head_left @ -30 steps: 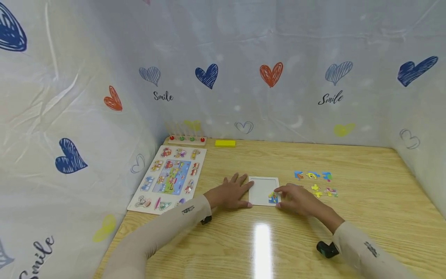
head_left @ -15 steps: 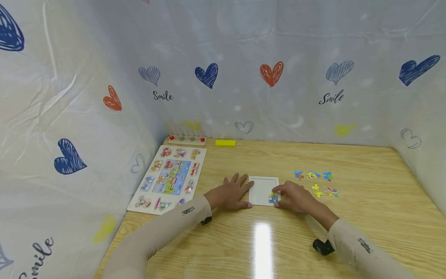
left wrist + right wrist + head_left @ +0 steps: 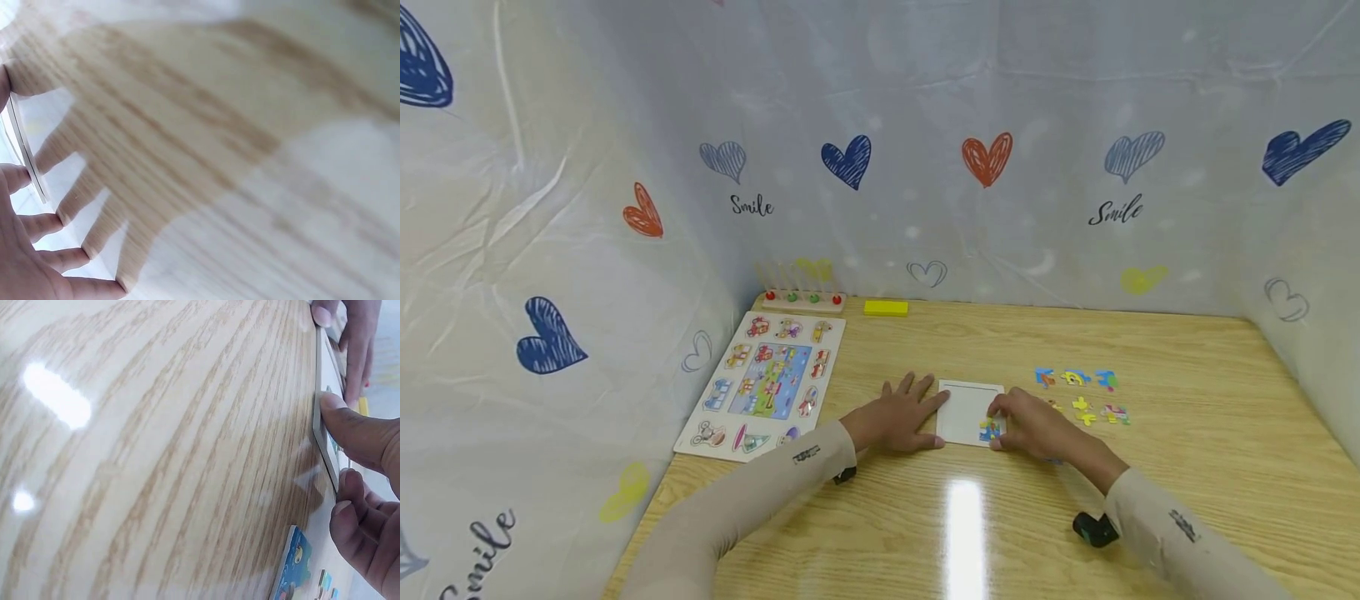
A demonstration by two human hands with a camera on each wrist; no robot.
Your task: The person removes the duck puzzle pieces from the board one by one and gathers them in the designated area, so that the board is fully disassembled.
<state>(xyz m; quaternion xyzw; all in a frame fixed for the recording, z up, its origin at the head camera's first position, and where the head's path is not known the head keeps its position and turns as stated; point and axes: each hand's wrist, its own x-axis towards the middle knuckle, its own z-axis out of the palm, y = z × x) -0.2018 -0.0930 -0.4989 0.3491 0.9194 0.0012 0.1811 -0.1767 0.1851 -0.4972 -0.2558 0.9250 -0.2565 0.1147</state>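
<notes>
A white square puzzle tray (image 3: 958, 412) lies on the table between my hands. In its near right corner sits a blue and yellow jigsaw piece (image 3: 989, 431). My left hand (image 3: 901, 414) lies palm down with spread fingers, thumb and forefinger tips at the tray's left edge. My right hand (image 3: 1033, 423) has its thumb and forefinger on either side of the corner piece, partly covering it. In the right wrist view, the right thumb (image 3: 356, 428) rests on the tray's near rim and the other fingers curl beside the corner.
Several loose jigsaw pieces (image 3: 1083, 410) lie right of the tray; a blue one (image 3: 292, 565) is mostly hidden by my right hand in the head view. At left stand a picture board (image 3: 771, 379) and a bead peg rack (image 3: 803, 302), with a yellow block (image 3: 886, 308) nearby.
My right hand has shifted slightly left over the corner piece, covering more of its top. The tray has slid and turned a little to the right. The left hand stays put.
</notes>
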